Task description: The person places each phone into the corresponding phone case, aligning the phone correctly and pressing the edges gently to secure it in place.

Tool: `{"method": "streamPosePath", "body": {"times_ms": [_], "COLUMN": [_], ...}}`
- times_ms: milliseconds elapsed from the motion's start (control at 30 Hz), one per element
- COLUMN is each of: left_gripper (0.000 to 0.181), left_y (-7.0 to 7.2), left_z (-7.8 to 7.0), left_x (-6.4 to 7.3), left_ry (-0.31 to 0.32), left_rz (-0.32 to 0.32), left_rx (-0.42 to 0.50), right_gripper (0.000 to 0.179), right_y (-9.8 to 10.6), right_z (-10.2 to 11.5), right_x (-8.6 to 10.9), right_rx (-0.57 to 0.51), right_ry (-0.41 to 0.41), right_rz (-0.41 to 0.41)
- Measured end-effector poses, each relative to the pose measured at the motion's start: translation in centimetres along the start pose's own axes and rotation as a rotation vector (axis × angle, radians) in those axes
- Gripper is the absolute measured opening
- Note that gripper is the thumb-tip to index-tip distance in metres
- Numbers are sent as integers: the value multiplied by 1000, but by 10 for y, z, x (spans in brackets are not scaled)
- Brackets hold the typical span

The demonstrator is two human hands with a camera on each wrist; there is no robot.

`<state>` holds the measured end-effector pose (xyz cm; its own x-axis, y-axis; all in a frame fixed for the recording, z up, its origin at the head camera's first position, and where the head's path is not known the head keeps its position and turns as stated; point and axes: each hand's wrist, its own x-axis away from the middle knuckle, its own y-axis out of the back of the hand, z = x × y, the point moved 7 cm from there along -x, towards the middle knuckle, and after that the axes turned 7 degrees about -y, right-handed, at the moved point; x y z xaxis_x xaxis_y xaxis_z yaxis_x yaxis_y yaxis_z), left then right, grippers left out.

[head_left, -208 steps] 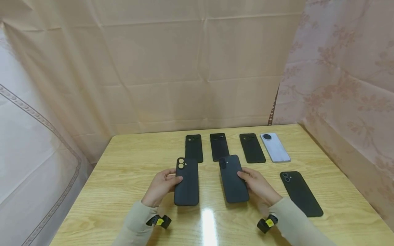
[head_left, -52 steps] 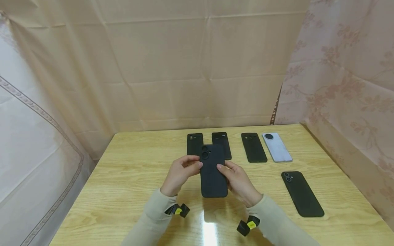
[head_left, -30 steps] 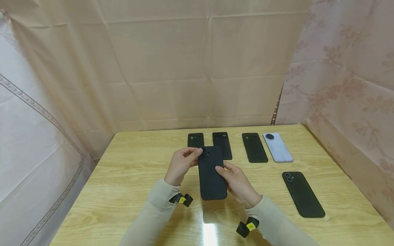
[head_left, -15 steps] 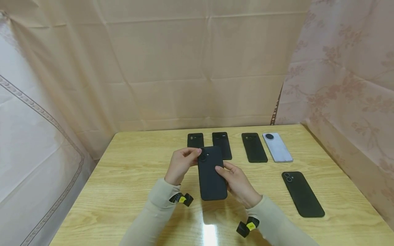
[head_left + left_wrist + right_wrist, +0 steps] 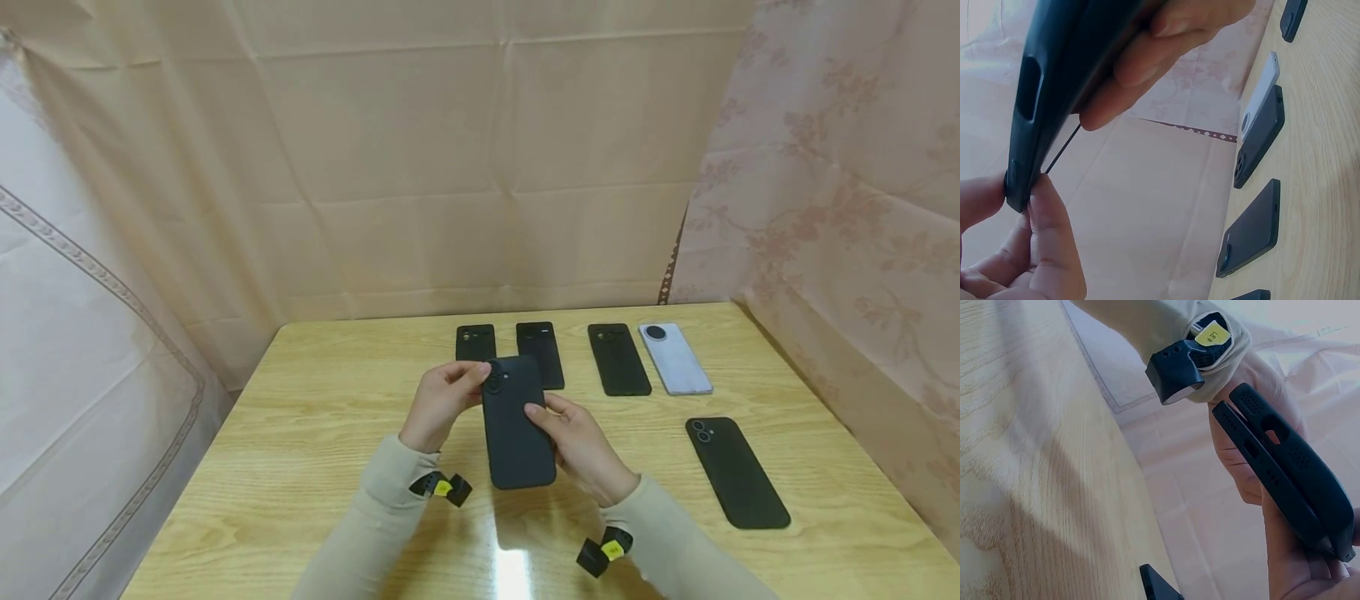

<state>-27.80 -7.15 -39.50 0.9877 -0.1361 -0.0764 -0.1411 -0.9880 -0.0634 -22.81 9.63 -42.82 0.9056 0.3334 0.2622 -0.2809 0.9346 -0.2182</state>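
A black phone case [image 5: 519, 442] lies over a dark phone [image 5: 1272, 481], both held above the table. The left hand [image 5: 442, 402] pinches the camera corner, thumb on top. In the left wrist view its fingertips [image 5: 1050, 219] meet the corner from below. The right hand [image 5: 581, 437] grips the right long side, thumb on the case's back and fingers underneath. In the right wrist view the ends with the port holes stand apart by a narrow gap, which closes toward the right hand's side. The phone's screen side is hidden in the head view.
Behind lie a black case [image 5: 476, 342], a dark phone [image 5: 542, 354], another black case [image 5: 619, 360] and a pale phone [image 5: 677, 360]. A black phone [image 5: 737, 473] rests at right on the wooden table [image 5: 322, 442]. Cloth [image 5: 390, 167] hangs behind the table.
Earlier the left hand held the case and the right hand the phone, apart. They have come together. The left thumb then shifted up to the camera corner; the last half second is nearly still.
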Motion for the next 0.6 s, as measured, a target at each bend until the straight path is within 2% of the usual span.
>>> {"method": "streamPosePath", "body": {"times_ms": [100, 267, 600], "left_gripper": [31, 33, 39], "left_y": [-1, -1, -7], "left_z": [1, 5, 15], "left_x": [1, 6, 27], "left_ry": [16, 37, 42], "left_rz": [10, 48, 144], "left_rx": [20, -19, -46], "right_gripper": [54, 50, 51], "right_y": [1, 5, 13], "right_z": [1, 3, 12], "right_x": [0, -1, -3], "right_rx": [2, 16, -20], "right_ry": [6, 14, 9], "right_rz": [-3, -32, -72]}}
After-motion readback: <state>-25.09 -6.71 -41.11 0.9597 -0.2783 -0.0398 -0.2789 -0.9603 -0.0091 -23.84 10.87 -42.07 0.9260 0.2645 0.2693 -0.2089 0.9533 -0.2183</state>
